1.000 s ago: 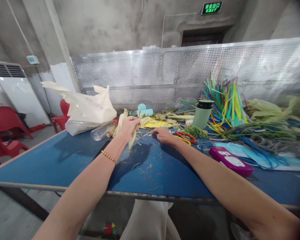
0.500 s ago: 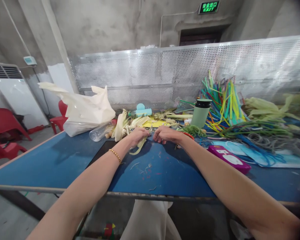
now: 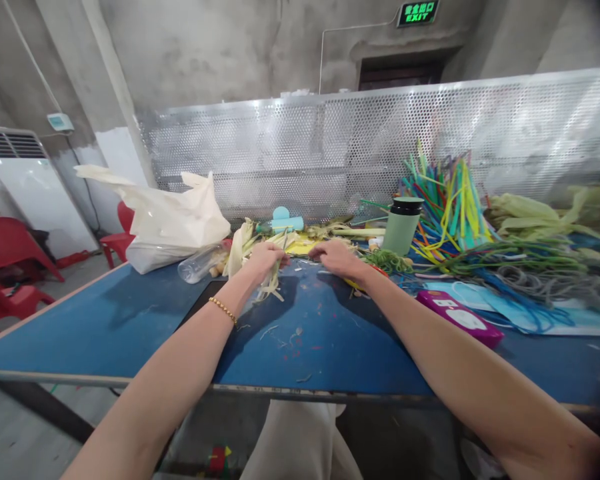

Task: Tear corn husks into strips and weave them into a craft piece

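Observation:
Near the middle of the blue table, my left hand (image 3: 270, 257) is closed on pale corn husk strips (image 3: 270, 287), whose loose ends hang below the fingers. My right hand (image 3: 337, 257) is a short way to the right, fingers bent and drawn together; anything in them is too small or hidden to make out. Between and just beyond the hands lie small pale scraps and a yellow sheet (image 3: 303, 246). A heap of pale husks (image 3: 240, 248) sits just left of my left hand.
A white plastic bag (image 3: 175, 217) and a clear bottle (image 3: 194, 267) stand at the left. To the right are a green tumbler (image 3: 403, 227), colourful strips (image 3: 457, 207), a purple box (image 3: 457, 319), blue face masks (image 3: 525, 310) and tangled cords. A perforated metal panel (image 3: 280, 153) borders the back.
My left hand has moved slightly left and away from me with the husk strips. My right hand has shifted a little forward, and the gap between the hands has widened.

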Demonstrator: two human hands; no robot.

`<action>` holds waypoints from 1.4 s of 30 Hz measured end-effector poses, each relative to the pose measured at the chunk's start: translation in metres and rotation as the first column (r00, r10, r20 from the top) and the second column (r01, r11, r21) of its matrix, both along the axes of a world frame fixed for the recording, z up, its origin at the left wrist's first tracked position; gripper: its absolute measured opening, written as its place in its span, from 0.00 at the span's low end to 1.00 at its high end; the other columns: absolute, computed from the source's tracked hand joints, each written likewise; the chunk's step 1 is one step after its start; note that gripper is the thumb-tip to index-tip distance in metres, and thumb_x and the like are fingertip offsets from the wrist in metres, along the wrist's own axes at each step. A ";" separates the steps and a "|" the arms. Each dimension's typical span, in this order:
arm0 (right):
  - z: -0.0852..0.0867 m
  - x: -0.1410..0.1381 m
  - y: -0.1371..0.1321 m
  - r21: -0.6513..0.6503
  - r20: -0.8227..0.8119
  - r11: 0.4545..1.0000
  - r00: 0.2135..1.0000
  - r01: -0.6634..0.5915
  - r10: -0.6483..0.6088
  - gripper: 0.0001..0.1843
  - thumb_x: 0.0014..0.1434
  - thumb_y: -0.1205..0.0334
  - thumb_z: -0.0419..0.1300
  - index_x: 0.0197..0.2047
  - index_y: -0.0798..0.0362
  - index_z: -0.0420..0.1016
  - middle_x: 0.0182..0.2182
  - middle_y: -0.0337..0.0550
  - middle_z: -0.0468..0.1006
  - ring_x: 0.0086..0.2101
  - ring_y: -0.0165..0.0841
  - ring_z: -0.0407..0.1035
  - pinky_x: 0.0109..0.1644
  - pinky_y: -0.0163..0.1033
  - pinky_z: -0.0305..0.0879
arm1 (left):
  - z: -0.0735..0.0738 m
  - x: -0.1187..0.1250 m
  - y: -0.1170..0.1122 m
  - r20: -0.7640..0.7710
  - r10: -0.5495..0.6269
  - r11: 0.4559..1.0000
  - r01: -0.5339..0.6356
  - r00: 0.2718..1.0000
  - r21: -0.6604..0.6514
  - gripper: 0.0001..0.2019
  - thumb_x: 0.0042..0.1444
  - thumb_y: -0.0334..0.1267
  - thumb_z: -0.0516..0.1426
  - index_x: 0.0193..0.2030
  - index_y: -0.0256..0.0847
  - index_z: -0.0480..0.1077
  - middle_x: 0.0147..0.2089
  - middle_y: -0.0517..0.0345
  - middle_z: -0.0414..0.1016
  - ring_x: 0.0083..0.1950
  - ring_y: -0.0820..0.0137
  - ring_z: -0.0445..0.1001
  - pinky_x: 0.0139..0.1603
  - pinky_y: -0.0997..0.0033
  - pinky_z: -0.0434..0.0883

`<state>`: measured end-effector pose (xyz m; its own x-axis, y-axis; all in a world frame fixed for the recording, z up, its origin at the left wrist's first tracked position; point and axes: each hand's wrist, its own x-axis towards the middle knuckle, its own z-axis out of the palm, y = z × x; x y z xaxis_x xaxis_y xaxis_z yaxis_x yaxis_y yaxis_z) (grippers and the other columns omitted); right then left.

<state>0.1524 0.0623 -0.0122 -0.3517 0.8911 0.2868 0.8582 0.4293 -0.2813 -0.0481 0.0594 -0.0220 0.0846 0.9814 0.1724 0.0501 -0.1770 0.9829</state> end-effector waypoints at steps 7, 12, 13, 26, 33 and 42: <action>-0.028 -0.021 -0.004 -0.117 0.196 0.928 0.908 -0.353 0.370 0.22 0.56 0.73 0.49 0.49 0.55 0.77 0.44 0.47 0.80 0.40 0.34 0.72 0.45 0.34 0.63 | 0.003 0.001 -0.019 -0.082 -0.330 0.928 0.307 0.940 -0.212 0.03 0.47 0.30 0.58 0.27 0.36 0.66 0.29 0.50 0.77 0.17 0.73 0.68 0.17 0.75 0.59; -0.021 -0.001 -0.007 -0.059 0.342 0.997 0.937 -0.053 0.070 0.13 0.55 0.71 0.54 0.39 0.57 0.79 0.39 0.55 0.80 0.37 0.37 0.72 0.39 0.35 0.61 | -0.011 -0.003 -0.012 -0.247 -0.197 0.945 0.116 0.949 -0.306 0.06 0.42 0.25 0.60 0.21 0.37 0.66 0.20 0.53 0.72 0.17 0.67 0.70 0.20 0.69 0.65; -0.018 0.003 -0.008 -0.049 0.356 0.999 0.934 -0.017 0.033 0.12 0.54 0.72 0.55 0.38 0.58 0.79 0.38 0.57 0.80 0.37 0.38 0.72 0.39 0.35 0.61 | -0.012 -0.005 -0.010 -0.278 -0.111 0.958 0.029 0.954 -0.284 0.08 0.42 0.25 0.60 0.20 0.37 0.65 0.17 0.55 0.69 0.17 0.67 0.69 0.21 0.68 0.65; 0.015 -0.006 -0.020 0.065 -0.003 0.940 0.942 -0.336 0.337 0.13 0.56 0.59 0.59 0.38 0.56 0.82 0.34 0.43 0.81 0.35 0.32 0.70 0.42 0.33 0.59 | 0.006 0.011 -0.029 -0.338 -0.244 0.966 0.258 0.909 -0.001 0.06 0.45 0.28 0.58 0.19 0.34 0.69 0.19 0.58 0.69 0.16 0.77 0.62 0.19 0.75 0.57; 0.009 -0.006 -0.016 0.065 0.058 0.957 0.958 -0.284 0.281 0.12 0.55 0.60 0.57 0.31 0.56 0.82 0.21 0.38 0.75 0.24 0.27 0.63 0.29 0.32 0.50 | 0.004 0.010 -0.029 -0.484 -0.015 0.955 0.155 0.875 0.251 0.06 0.45 0.31 0.61 0.20 0.35 0.72 0.20 0.55 0.69 0.24 0.71 0.65 0.29 0.71 0.61; 0.015 -0.003 -0.019 0.092 -0.578 0.995 0.815 0.025 0.033 0.11 0.53 0.60 0.56 0.26 0.58 0.74 0.19 0.40 0.74 0.21 0.28 0.68 0.28 0.31 0.60 | 0.008 0.027 -0.045 -0.342 -0.042 0.965 0.127 0.939 0.230 0.12 0.54 0.36 0.56 0.23 0.35 0.72 0.22 0.56 0.71 0.22 0.74 0.64 0.27 0.72 0.60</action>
<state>0.1498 0.0431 0.0026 -0.0985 0.8497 0.5180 0.5480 0.4808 -0.6845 -0.0216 0.0141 -0.0135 0.2587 0.8987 0.3540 0.3392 -0.4277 0.8379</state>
